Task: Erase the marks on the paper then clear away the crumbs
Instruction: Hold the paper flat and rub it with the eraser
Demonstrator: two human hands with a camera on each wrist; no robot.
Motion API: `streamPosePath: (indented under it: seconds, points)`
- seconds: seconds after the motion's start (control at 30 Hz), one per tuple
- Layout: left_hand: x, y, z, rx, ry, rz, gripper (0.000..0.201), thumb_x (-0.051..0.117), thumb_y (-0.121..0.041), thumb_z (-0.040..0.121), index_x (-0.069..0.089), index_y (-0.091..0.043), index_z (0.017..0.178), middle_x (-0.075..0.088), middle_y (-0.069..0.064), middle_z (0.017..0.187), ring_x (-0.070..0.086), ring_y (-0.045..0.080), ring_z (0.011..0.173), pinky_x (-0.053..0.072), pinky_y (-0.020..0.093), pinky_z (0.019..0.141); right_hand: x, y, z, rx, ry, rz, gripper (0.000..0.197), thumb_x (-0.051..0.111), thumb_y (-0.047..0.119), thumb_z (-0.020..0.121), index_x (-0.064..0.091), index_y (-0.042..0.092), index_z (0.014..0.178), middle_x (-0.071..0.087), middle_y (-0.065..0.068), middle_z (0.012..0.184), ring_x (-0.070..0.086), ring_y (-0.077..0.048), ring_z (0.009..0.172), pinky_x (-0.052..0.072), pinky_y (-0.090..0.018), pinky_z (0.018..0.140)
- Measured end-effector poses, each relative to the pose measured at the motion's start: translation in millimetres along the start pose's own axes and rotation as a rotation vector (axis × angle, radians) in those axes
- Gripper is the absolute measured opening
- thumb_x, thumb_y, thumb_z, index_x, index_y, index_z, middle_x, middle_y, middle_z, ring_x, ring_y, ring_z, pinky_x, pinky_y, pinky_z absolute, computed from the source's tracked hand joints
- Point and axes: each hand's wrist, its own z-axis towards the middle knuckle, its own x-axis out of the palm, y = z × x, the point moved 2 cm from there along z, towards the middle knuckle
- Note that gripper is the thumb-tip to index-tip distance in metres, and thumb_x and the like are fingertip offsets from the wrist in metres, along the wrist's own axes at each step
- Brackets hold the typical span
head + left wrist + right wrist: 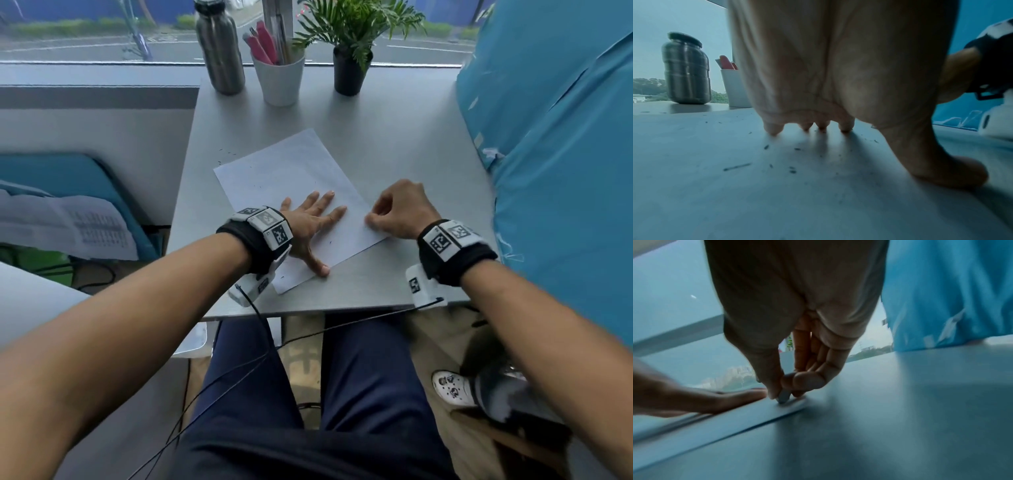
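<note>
A white sheet of paper (291, 181) lies slanted on the grey table (394, 144). My left hand (310, 222) lies flat on its near part, fingers spread and straight, pressing it down; its fingertips (773, 129) touch the sheet. My right hand (399, 210) is at the paper's right edge and pinches a small grey eraser (784, 396) between thumb and fingers, its tip on the paper (748, 412). Dark eraser crumbs (791, 169) are scattered on the sheet under the left palm, and a few crumbs (224, 154) lie on the table past the paper's far left corner.
At the table's far edge stand a steel bottle (219, 48), a white cup (279, 80) of pens and a potted plant (351, 68). A blue cloth-covered surface (555, 137) borders the table on the right. The table's near edge (325, 306) is by my lap.
</note>
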Motion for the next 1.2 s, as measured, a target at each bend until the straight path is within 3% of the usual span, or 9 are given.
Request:
streamPosePath:
  seconds: [0.1,0.2,0.43,0.6,0.67,0.8,0.97,1.1,1.2]
  points:
    - [-0.2,-1.0,0.6,0.001,0.006,0.013,0.134,0.076,-0.067,0.065,-0.021,-0.035,0.151,-0.035,-0.002,0.156,-0.028,0.023,0.145,-0.009,0.063,0.114,-0.1,6.3,-1.2,-0.028,-0.054,0.005,0.015,0.076,0.024,0.074,0.076,0.009,0.071,0.072,-0.003,0.070,0.067,-0.014,0.067,0.056,-0.024,0.069]
    - [0.0,-1.1,-0.7,-0.004,0.004,0.022,0.134,0.074,-0.069,0.065,-0.020,-0.031,0.152,-0.036,-0.001,0.156,-0.029,0.023,0.145,-0.008,0.064,0.115,24.0,34.0,-13.6,-0.156,0.017,0.059,0.014,0.076,0.024,0.070,0.075,0.010,0.068,0.071,-0.001,0.064,0.064,-0.010,0.060,0.053,-0.021,0.063]
    - [1.0,-1.5,-0.6,-0.002,-0.005,0.005,0.134,0.076,-0.067,0.064,-0.020,-0.034,0.152,-0.034,-0.002,0.157,-0.028,0.022,0.146,-0.009,0.063,0.114,-2.4,-4.8,3.3,0.002,-0.028,0.016,0.016,0.078,0.025,0.073,0.076,0.009,0.074,0.072,-0.003,0.071,0.067,-0.014,0.068,0.054,-0.022,0.069]
    - [0.0,-2.2,-0.1,-0.008,0.002,0.018,0.134,0.074,-0.069,0.065,-0.021,-0.033,0.152,-0.035,-0.002,0.156,-0.029,0.023,0.145,-0.008,0.062,0.115,27.0,23.2,-13.5,-0.135,0.048,0.067,0.015,0.078,0.028,0.070,0.077,0.013,0.072,0.072,0.002,0.067,0.060,-0.001,0.057,0.043,-0.006,0.053]
    - [0.3,-2.9,-0.1,-0.008,-0.006,0.011,0.133,0.076,-0.067,0.065,-0.020,-0.033,0.152,-0.034,-0.002,0.157,-0.027,0.023,0.146,-0.008,0.063,0.114,17.1,10.5,-8.1,-0.073,0.035,0.059,0.016,0.078,0.029,0.071,0.077,0.012,0.073,0.072,0.001,0.069,0.061,-0.006,0.061,0.042,-0.010,0.057]
    - [-0.2,-5.0,-1.7,-0.009,-0.012,0.012,0.133,0.076,-0.067,0.065,-0.020,-0.033,0.152,-0.033,-0.001,0.157,-0.026,0.024,0.146,-0.007,0.063,0.115,-4.7,-6.7,2.2,0.015,-0.021,0.023,0.015,0.078,0.026,0.073,0.077,0.011,0.075,0.071,0.001,0.069,0.066,-0.012,0.069,0.055,-0.023,0.070]
    - [0.6,-3.4,-2.2,-0.003,-0.017,0.017,0.134,0.075,-0.069,0.065,-0.021,-0.032,0.152,-0.034,-0.001,0.157,-0.027,0.024,0.146,-0.008,0.062,0.115,20.7,25.2,-11.8,-0.125,0.089,0.063,0.015,0.080,0.027,0.071,0.078,0.013,0.075,0.072,0.002,0.068,0.067,-0.006,0.062,0.058,-0.022,0.062]
    - [0.8,-3.6,-4.0,0.007,-0.028,0.010,0.133,0.076,-0.067,0.066,-0.019,-0.032,0.153,-0.032,-0.001,0.158,-0.026,0.023,0.146,-0.009,0.062,0.115,-6.0,-7.6,-0.4,0.048,-0.008,0.032,0.016,0.078,0.026,0.073,0.078,0.011,0.076,0.074,-0.002,0.074,0.068,-0.013,0.073,0.053,-0.022,0.073]
    - [1.7,-2.3,-2.3,0.013,-0.029,0.007,0.133,0.075,-0.067,0.066,-0.020,-0.032,0.153,-0.033,-0.001,0.157,-0.027,0.023,0.146,-0.010,0.061,0.114,-4.3,-0.7,1.9,0.016,-0.038,0.045,0.015,0.080,0.025,0.073,0.078,0.011,0.075,0.074,-0.001,0.072,0.069,-0.009,0.069,0.055,-0.021,0.073]
